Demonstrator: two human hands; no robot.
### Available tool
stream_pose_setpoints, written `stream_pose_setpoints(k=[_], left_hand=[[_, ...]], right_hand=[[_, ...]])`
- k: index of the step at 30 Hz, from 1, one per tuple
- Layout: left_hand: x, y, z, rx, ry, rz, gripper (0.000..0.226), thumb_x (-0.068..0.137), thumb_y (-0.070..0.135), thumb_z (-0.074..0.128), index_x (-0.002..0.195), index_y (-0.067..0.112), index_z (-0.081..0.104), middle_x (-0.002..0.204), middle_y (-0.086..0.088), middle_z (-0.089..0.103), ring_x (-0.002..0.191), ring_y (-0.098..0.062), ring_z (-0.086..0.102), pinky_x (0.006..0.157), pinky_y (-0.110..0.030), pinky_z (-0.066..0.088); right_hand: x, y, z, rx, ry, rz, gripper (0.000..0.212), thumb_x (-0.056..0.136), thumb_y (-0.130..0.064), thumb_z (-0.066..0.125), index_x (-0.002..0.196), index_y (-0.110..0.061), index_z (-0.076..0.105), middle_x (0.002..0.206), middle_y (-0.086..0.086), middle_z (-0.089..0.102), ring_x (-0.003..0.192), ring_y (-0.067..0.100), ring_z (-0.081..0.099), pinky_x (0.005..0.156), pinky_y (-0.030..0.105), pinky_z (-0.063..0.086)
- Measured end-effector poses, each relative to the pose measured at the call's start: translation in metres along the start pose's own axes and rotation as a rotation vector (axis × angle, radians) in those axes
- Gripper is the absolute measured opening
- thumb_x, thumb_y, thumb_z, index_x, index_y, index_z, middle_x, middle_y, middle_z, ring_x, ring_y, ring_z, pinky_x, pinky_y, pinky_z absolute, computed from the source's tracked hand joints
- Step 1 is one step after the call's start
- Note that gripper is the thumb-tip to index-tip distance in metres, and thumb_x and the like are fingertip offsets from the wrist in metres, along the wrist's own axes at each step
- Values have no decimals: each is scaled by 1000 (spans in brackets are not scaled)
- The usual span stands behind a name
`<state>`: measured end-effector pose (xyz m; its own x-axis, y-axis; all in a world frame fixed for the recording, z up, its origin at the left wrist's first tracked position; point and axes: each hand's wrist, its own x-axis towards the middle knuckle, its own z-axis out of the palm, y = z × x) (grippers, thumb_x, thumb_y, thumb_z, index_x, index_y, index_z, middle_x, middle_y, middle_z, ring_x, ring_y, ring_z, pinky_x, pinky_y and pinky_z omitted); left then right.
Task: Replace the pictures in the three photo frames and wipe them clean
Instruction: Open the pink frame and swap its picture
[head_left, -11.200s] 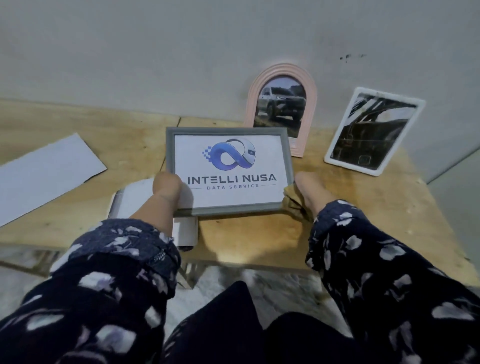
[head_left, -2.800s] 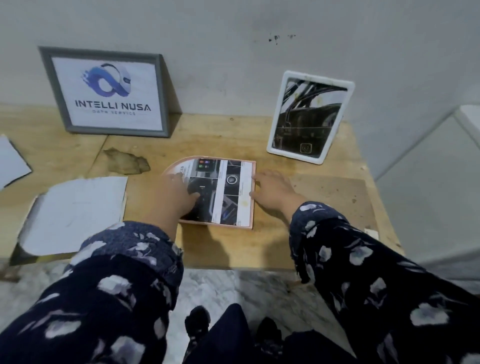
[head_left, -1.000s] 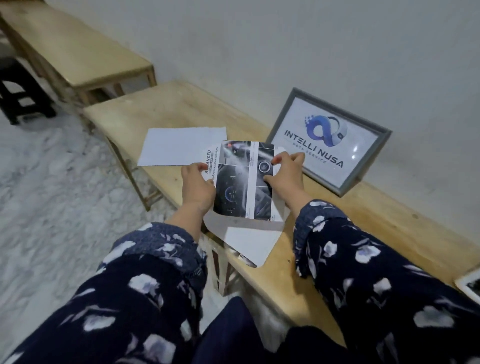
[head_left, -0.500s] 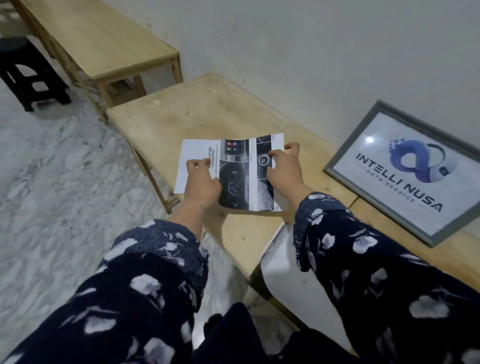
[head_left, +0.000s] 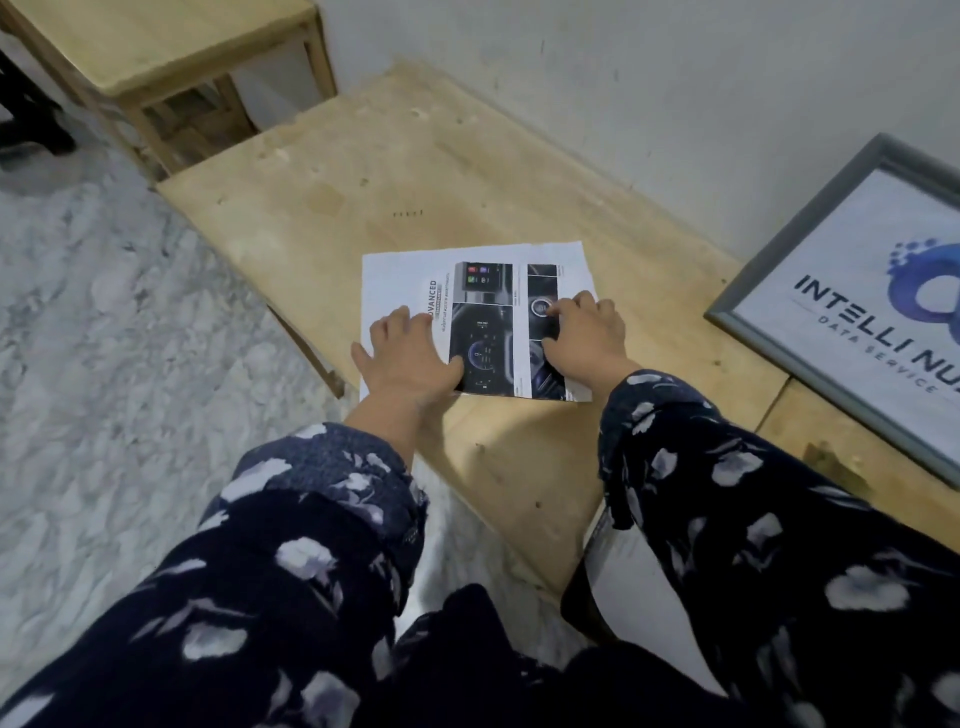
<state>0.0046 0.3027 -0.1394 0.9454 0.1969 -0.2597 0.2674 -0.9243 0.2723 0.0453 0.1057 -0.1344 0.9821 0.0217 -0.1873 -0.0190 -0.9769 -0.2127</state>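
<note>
A printed picture sheet (head_left: 483, 306) with dark car-dashboard photos lies flat on the wooden bench (head_left: 415, 171). My left hand (head_left: 408, 353) rests on its left part with fingers spread flat. My right hand (head_left: 584, 335) presses its right part, fingertips bent down on the paper. At the right, a grey photo frame (head_left: 862, 301) with a blue logo and "INTELLI NUSA" print leans against the wall. The other two frames are out of view.
A second wooden bench (head_left: 156, 47) stands at the upper left, with a dark stool (head_left: 26, 119) beside it. Marble floor (head_left: 104, 364) lies to the left. A white sheet (head_left: 618, 561) hangs off the bench edge under my right sleeve.
The picture sheet went from held above the bench to lying flat on it, with both hands now pressing on top. My view swung further left and down.
</note>
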Motion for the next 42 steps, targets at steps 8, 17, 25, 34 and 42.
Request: stream_pose_setpoints(k=[8,17,25,34,42], left_hand=[[0,7,-2,238,70,79,67,87,51,45,143,17,31,147,-4,28,141,-26,17,112,-65,1],[-47,34,0,237,-4,287,63,97,40,38,152,21,16,162,1,0,148,-19,-9,115,-59,-7],[-116,73,25,186,-103,495,55,98,33,43,149,21,26,161,3,4,148,-17,-3,116,-57,4],[-224,105,55,203,-322,632,68,91,27,54,150,24,21,159,4,12,146,-17,10,116,-55,9],[-265,96,75,409,-319,637,63,94,37,47,150,26,19,161,3,6,146,-20,16,114,-57,13]], right_hand=[[-5,1,9,-40,76,-16,31,92,-28,52,122,-25,56,125,7,38,120,31,33,112,48,20],[-70,30,-4,82,82,24,49,90,-27,51,138,-23,42,131,8,38,123,30,33,111,44,21],[-157,83,-9,123,55,120,52,91,-30,53,141,-25,38,144,7,32,135,29,24,115,47,15],[-279,150,-1,67,-43,126,71,81,-52,64,141,-25,40,148,7,34,136,29,31,112,44,27],[-325,168,32,-76,-215,23,88,82,-64,56,152,-25,19,161,9,7,148,27,8,116,51,12]])
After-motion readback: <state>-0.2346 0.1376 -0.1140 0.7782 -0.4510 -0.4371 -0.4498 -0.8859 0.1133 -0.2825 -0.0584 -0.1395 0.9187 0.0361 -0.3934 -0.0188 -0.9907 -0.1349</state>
